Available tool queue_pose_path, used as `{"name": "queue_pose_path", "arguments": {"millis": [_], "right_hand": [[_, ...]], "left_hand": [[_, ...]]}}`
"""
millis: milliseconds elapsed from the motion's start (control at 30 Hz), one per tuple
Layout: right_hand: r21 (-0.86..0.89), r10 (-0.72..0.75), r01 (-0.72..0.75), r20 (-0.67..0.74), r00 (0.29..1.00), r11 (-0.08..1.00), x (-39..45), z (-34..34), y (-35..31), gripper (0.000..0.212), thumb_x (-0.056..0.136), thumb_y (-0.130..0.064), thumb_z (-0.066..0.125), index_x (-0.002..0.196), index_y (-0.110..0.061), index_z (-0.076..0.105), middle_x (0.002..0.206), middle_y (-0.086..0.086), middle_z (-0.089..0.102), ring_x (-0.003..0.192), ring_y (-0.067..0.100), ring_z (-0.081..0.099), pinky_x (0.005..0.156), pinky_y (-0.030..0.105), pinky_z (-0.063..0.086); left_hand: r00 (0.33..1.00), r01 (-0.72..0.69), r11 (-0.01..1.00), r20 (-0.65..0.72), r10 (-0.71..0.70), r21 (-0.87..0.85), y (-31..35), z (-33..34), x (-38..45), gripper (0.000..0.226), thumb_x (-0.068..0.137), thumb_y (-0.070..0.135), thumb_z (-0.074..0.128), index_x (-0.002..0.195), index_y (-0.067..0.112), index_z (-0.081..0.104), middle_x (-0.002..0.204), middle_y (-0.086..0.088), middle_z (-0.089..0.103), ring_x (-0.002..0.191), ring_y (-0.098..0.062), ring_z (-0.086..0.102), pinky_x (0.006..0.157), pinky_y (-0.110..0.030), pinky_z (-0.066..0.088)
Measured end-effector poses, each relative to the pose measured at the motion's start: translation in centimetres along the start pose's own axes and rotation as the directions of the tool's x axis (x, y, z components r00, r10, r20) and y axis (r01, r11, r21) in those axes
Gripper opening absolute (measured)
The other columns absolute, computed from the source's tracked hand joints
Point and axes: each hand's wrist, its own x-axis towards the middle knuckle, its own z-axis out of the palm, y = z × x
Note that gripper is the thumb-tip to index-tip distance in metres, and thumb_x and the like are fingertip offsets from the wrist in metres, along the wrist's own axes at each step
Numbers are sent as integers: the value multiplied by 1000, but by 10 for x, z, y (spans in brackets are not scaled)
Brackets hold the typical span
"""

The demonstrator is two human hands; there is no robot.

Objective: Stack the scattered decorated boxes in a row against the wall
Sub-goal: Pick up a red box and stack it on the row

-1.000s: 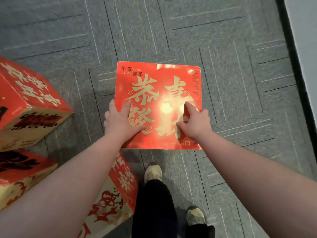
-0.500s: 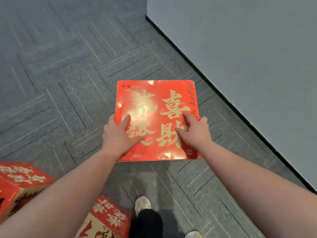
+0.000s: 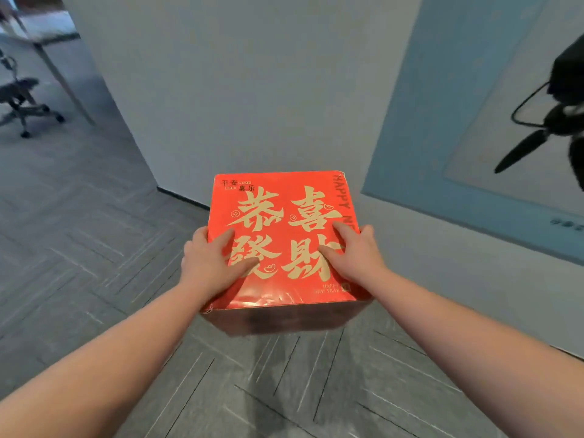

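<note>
Left hand (image 3: 212, 260) gripped the left edge of the red decorated box (image 3: 284, 238), thumb lying on its lid; right hand (image 3: 356, 252) gripped the right edge likewise. Between them, the box hung above the carpeted floor (image 3: 79, 248), near the grey wall (image 3: 252, 90).

Box (image 3: 284, 235) held in front of wall (image 3: 246, 90), above floor (image 3: 79, 263).
Left hand (image 3: 210, 263) at box's left edge, right hand (image 3: 354, 252) at its right edge; thumbs on top. Chair (image 3: 22, 99) far left, beside table leg (image 3: 60, 80).
</note>
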Motion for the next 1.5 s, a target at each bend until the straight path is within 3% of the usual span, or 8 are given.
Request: {"name": "queue_pose_path", "arguments": {"millis": [300, 700, 900, 1133, 1300, 1500], "right_hand": [[32, 137, -133, -214, 967, 991, -72, -179, 111, 66, 87, -57, 57, 144, -31, 37, 130, 10, 35, 121, 31, 48, 108, 40, 35], [158, 453, -426, -385, 804, 891, -169, -285, 247, 66, 87, -59, 55, 144, -31, 36, 134, 7, 36, 121, 28, 50, 106, 39, 39], [279, 600, -535, -458, 655, 797, -191, -315, 292, 64, 87, -55, 57, 143, -30, 37, 134, 7, 36, 122, 27, 50, 106, 39, 39], [391, 748, -665, -523, 408, 636, -213, -355, 336, 63, 88, -55, 57, 142, -30, 38, 133, 8, 36, 122, 27, 50, 104, 39, 40], [501, 828, -708, -516, 218, 498, -256, -367, 383, 63, 87, -56, 58, 141, -30, 40, 132, 9, 35, 122, 29, 49, 105, 40, 37], [584, 863, -713, -502, 60, 389, -315, -404, 464, 62, 87, -54, 59, 141, -28, 41, 130, 8, 35, 120, 28, 49, 103, 36, 38]], "left_hand": [[958, -286, 958, -13, 286, 5, 208, -5, -36, 79, 71, 73, 59, 138, 34, 45, 139, -13, 37, 128, -33, 36, 107, -43, 31], [785, -605, 796, 151, 600, -21, 404, 58, -82, 78, 72, 73, 57, 138, 35, 45, 139, -14, 36, 128, -33, 36, 106, -41, 32], [620, -750, 654, 236, 748, -98, 493, 99, -75, 78, 73, 73, 57, 139, 35, 43, 140, -11, 35, 130, -31, 33, 105, -44, 35], [374, -872, 447, 320, 870, -197, 610, 144, -76, 78, 74, 73, 54, 141, 36, 38, 144, -9, 31, 132, -29, 30, 106, -47, 34], [191, -920, 300, 379, 906, -253, 684, 188, -117, 80, 73, 74, 55, 142, 36, 38, 144, -7, 31, 132, -28, 31, 106, -48, 33], [31, -942, 163, 406, 913, -293, 784, 245, -194, 79, 73, 74, 56, 141, 36, 41, 142, -9, 33, 131, -30, 32, 107, -46, 33]]}}
